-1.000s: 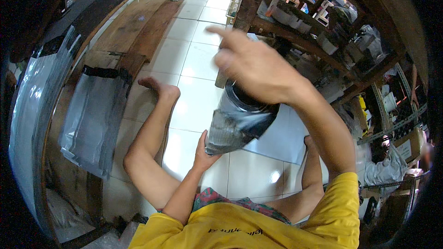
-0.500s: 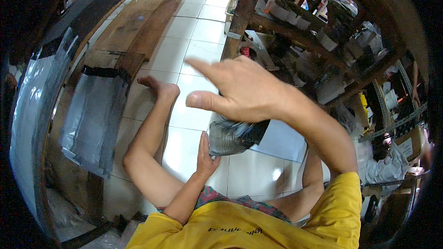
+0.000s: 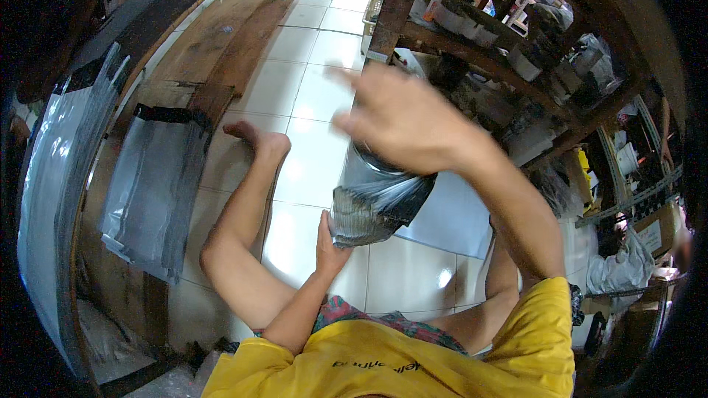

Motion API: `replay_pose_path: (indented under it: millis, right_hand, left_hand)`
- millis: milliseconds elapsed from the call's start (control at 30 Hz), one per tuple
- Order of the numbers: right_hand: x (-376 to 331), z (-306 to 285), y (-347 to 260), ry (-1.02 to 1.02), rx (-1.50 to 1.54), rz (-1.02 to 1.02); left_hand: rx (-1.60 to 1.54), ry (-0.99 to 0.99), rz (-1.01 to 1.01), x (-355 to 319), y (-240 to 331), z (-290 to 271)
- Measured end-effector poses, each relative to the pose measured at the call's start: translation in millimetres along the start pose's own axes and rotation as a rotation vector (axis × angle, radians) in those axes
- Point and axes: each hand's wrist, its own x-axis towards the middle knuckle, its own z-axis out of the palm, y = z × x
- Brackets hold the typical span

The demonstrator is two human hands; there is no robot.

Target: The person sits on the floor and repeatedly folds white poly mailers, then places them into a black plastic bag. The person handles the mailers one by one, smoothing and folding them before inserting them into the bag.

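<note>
A thick bundle of clear-grey plastic sleeves with a black edge (image 3: 365,215) is fanned and bent above the floor between my legs. My left hand (image 3: 332,252) grips its lower left end, thumb and fingers along the side. Over the bundle's upper part hangs my right hand (image 3: 409,121), blurred by motion. Its index finger points to the upper left, with the thumb apart from it and nothing seen between them. The other fingers are tucked out of sight, and the hand covers part of the bundle.
A pale blue-white flat sheet (image 3: 453,215) lies on the tiles beside my right leg. More plastic sleeves (image 3: 155,184) lie stacked on a wooden board (image 3: 210,44) at the left. Cluttered dark wooden shelves (image 3: 472,40) stand at the right, near a white plastic bag (image 3: 619,262).
My right hand has moved slightly right and up, smeared by motion. More of the plastic bundle shows beneath it, spread taller. My left hand keeps its hold.
</note>
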Motion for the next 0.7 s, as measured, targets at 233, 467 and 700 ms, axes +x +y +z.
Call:
replay_pose_path:
  millis: [233, 467, 700]
  right_hand:
    - [2, 12, -4, -0.172, -0.219, 0.0]
    - [7, -61, -36, 0.358, 0.161, -0.218]
    - [1, -27, 3, 0.298, -0.209, -0.213]
  left_hand:
    - [-0.07, -0.087, -0.049, 3, -6, -6]
    - [-0.031, -0.124, -0.105, 4, -4, -10]
    - [0.063, -0.096, 0.021, 9, 16, -10]
